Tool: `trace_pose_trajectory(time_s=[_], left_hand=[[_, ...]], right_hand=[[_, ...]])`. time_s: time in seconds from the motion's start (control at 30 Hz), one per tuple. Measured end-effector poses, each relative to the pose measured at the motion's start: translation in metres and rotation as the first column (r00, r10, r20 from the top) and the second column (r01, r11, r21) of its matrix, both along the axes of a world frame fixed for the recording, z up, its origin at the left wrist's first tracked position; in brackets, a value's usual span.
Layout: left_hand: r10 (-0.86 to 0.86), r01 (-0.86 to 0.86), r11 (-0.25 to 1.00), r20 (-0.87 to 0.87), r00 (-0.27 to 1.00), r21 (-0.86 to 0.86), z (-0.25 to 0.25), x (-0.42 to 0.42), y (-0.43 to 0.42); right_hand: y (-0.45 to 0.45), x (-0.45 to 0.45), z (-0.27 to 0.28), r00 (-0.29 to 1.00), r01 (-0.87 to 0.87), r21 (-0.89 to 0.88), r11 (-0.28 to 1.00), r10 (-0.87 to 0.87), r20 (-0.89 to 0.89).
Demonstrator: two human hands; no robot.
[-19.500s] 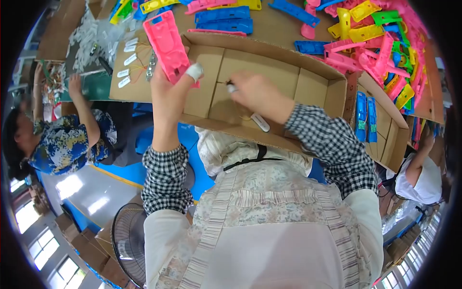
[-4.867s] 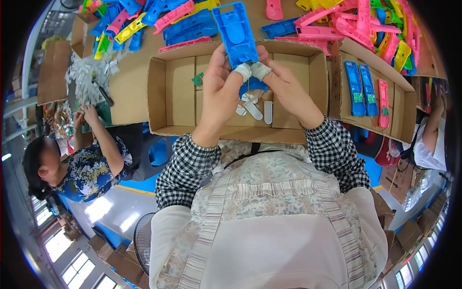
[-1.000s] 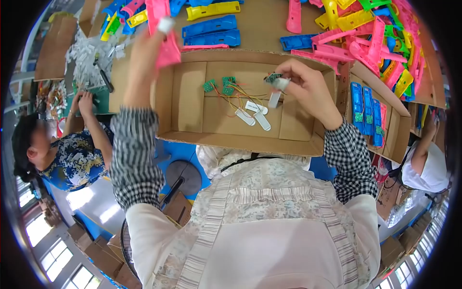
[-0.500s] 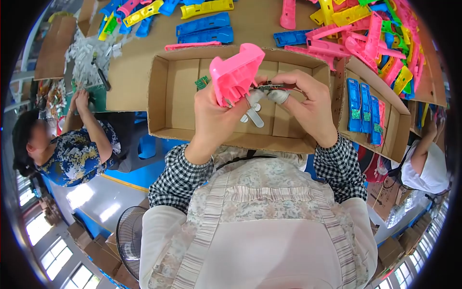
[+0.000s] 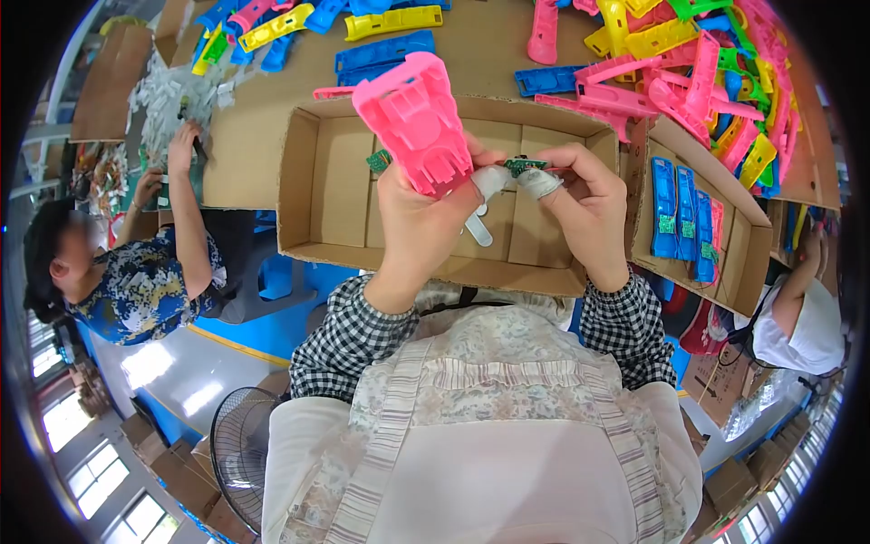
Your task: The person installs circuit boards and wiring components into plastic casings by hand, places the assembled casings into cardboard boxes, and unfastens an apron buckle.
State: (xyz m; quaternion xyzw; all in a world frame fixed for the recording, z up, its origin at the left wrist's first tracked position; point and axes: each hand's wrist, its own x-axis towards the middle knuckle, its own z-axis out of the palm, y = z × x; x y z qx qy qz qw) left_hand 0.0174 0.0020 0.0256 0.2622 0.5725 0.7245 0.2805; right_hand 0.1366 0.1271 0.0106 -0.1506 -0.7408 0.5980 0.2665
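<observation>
Over an open cardboard box, my left hand is closed round a pink plastic shell, its ribbed inner side facing me. My right hand pinches a small green circuit board beside the shell's lower end. The wrapped thumbs of both hands are close together at the board. Below them a white strip lies in the box. Another green board lies at the box's left, partly behind my left hand. The wires are mostly hidden.
A second box at the right holds blue shells with boards and a pink one. Loose pink, yellow, blue and green shells lie beyond. A co-worker sits at the left, another person at the right.
My left hand has brought the pink shell from the upper left to the board, then turned its inner side towards me. My right hand has lowered slightly. The left co-worker's hands have moved apart.
</observation>
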Motion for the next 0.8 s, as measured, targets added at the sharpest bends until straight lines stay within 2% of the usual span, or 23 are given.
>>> trace_pose_trajectory(time_s=[0.03, 0.07, 0.13, 0.17, 0.23, 0.27, 0.3, 0.33, 0.37, 0.43, 0.5, 0.63, 0.67, 0.8], left_hand=[[0.042, -0.047, 0.998, -0.138, 0.990, -0.039, 0.000, 0.001, 0.001], [0.041, -0.047, 0.998, -0.139, 0.989, -0.036, -0.008, -0.001, 0.001], [0.079, -0.073, 0.997, -0.527, 0.846, 0.033, -0.024, -0.005, 0.005], [0.077, -0.071, 0.997, -0.523, 0.849, 0.031, -0.026, -0.005, 0.004], [0.012, -0.026, 0.994, -0.135, 0.991, -0.107, -0.011, -0.007, 0.008], [-0.050, 0.047, 0.990, -0.015, 0.999, -0.133, -0.010, -0.015, 0.005], [-0.047, 0.045, 0.990, -0.015, 0.999, -0.136, -0.014, -0.024, 0.000], [-0.109, 0.120, 0.992, 0.229, 0.967, -0.033, -0.023, -0.032, -0.007], [-0.186, 0.165, 0.983, 0.452, 0.873, 0.085, -0.030, -0.037, -0.012], [-0.141, 0.151, 0.988, 0.476, 0.868, 0.016, -0.034, -0.037, -0.013], [-0.227, 0.186, 0.974, 0.593, 0.773, 0.130, -0.029, -0.037, -0.008], [-0.270, 0.208, 0.963, 0.572, 0.774, 0.173, -0.017, -0.024, 0.004], [-0.276, 0.204, 0.960, 0.540, 0.795, 0.190, -0.019, -0.024, 0.006], [-0.300, 0.198, 0.948, 0.493, 0.817, 0.250, -0.020, -0.022, 0.005]], right_hand=[[-0.005, 0.000, 0.002, 1.000, 0.030, -0.089, 0.996, -0.030, 0.004], [-0.007, -0.001, 0.003, 0.998, 0.061, -0.177, 0.982, -0.060, 0.012], [-0.004, 0.000, 0.002, 0.994, 0.080, -0.145, 0.986, -0.069, 0.080], [-0.003, 0.001, 0.001, 0.985, 0.097, -0.119, 0.988, -0.079, 0.151], [-0.001, 0.001, 0.006, 0.976, 0.120, -0.055, 0.991, -0.107, 0.189], [0.000, 0.001, 0.009, 0.966, 0.137, 0.013, 0.990, -0.137, 0.220], [0.001, 0.004, 0.009, 0.966, 0.135, 0.009, 0.991, -0.134, 0.220], [0.001, 0.008, 0.009, 0.966, 0.160, 0.028, 0.987, -0.162, 0.200], [0.002, 0.013, 0.007, 0.965, 0.186, 0.045, 0.982, -0.191, 0.180], [0.004, 0.015, 0.000, 0.966, 0.181, 0.000, 0.983, -0.178, 0.189], [0.001, 0.008, 0.003, 0.993, 0.068, -0.132, 0.989, -0.054, 0.106], [-0.015, -0.008, 0.016, 0.982, 0.027, -0.042, 0.999, -0.018, 0.190], [-0.017, -0.013, 0.013, 0.984, 0.038, -0.126, 0.991, -0.015, 0.177], [-0.017, -0.024, 0.007, 0.977, 0.053, -0.147, 0.988, -0.020, 0.212]])
